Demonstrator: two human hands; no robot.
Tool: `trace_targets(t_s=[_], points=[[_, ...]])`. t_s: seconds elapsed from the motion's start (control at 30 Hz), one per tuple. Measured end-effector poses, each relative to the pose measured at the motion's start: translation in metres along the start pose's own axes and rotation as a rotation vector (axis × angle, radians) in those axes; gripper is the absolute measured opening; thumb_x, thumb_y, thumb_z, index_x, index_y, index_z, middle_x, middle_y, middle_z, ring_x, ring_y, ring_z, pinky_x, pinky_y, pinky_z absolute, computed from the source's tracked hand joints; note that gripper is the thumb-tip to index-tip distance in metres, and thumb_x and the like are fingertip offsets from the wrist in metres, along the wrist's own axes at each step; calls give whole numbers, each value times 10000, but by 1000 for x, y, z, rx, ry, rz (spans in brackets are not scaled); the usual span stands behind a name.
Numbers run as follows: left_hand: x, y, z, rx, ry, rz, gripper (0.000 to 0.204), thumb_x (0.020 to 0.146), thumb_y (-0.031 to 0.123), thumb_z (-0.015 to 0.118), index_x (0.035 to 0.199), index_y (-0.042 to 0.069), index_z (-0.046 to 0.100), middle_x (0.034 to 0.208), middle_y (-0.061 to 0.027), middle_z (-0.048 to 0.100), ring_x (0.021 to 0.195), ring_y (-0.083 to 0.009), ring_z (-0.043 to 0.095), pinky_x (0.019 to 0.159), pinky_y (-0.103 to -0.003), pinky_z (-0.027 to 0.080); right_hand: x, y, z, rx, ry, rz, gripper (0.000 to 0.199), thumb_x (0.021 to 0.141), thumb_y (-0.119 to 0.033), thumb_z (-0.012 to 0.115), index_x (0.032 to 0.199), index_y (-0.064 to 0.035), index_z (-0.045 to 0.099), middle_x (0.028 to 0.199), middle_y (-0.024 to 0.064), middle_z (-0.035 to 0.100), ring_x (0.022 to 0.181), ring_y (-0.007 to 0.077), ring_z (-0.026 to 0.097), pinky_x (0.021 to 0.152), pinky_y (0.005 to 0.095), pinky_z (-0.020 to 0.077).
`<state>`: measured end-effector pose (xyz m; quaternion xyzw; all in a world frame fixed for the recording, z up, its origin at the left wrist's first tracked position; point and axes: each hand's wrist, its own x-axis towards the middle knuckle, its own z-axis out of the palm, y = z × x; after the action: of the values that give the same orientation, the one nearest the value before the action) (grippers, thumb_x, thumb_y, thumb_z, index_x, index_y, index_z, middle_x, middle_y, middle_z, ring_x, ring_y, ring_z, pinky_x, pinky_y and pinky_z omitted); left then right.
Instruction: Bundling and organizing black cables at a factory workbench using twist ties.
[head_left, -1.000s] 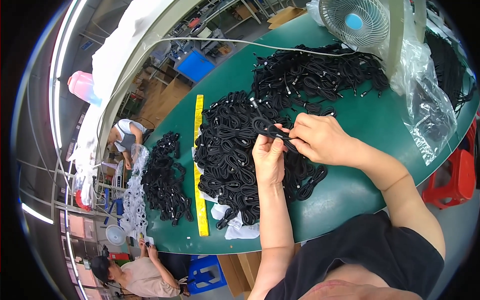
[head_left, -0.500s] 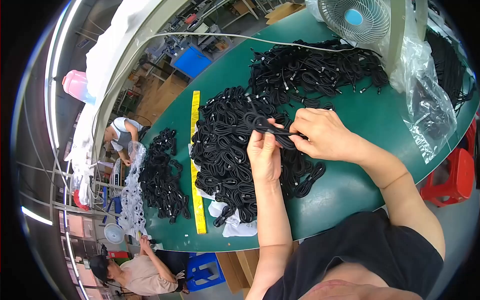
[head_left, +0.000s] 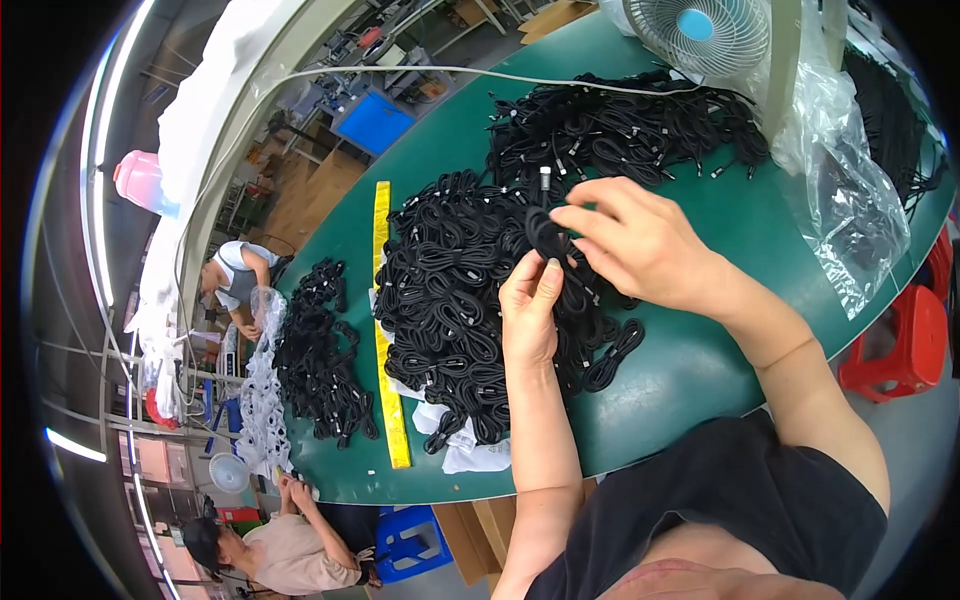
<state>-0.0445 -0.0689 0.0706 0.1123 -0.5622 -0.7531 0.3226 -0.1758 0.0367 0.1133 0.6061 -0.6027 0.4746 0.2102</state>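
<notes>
My left hand (head_left: pixel 530 305) pinches a coiled black cable (head_left: pixel 541 236) between thumb and fingers, above a big heap of bundled black cables (head_left: pixel 445 290). A pale metal connector (head_left: pixel 545 178) sticks up just beyond the coil. My right hand (head_left: pixel 640 240) is at the coil's right side with its fingers curved and apart. Its index fingertip is at the coil's edge; whether it touches is hard to tell. A single cable bundle (head_left: pixel 613 356) lies on the green table to the right of my left wrist.
A second cable pile (head_left: pixel 620 130) lies at the back, a smaller one (head_left: pixel 325 360) to the left beyond a yellow strip (head_left: pixel 392 330). A fan (head_left: pixel 697 35), post and clear plastic bag (head_left: pixel 850 220) stand back right. Two other people work at the left. A red stool (head_left: pixel 900 345) is at right.
My right hand has come off the cable's strand and lifted slightly, its fingers spreading. The coil in my left hand has turned more upright, with the connector now showing above it.
</notes>
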Motion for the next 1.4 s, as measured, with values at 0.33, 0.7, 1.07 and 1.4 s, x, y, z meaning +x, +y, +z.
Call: trace_targets(t_s=[0.33,0.7,1.07,1.4], points=[[-1,-3,5,-4,-146,-192,242,897,203,510,969,-25,549,797,-61,582,661,-132,579,582,-235,481,-6,20,5,-110,-41,-237,290,518,-51,657,770,26,534,721,87,473,651,215,544,533,292,497],[-1,-11,12,27,-170,-135,241,849,166,596,997,-15,536,795,-29,533,642,-113,521,547,-236,436,-14,22,24,-60,46,97,121,726,-22,615,807,11,532,740,104,495,654,265,547,555,346,465],[0,-6,-1,58,-260,-23,628,865,156,553,1378,21,215,874,-143,609,634,-173,591,553,-230,469,4,39,5,-122,199,-228,160,758,-153,608,841,-16,597,844,121,592,705,283,590,608,375,478],[14,-14,-26,-241,215,-179,497,875,451,465,1067,-5,513,981,-137,602,833,-226,601,654,-324,499,0,26,7,421,-35,129,208,744,-98,636,911,7,568,888,137,554,709,276,572,637,357,474]])
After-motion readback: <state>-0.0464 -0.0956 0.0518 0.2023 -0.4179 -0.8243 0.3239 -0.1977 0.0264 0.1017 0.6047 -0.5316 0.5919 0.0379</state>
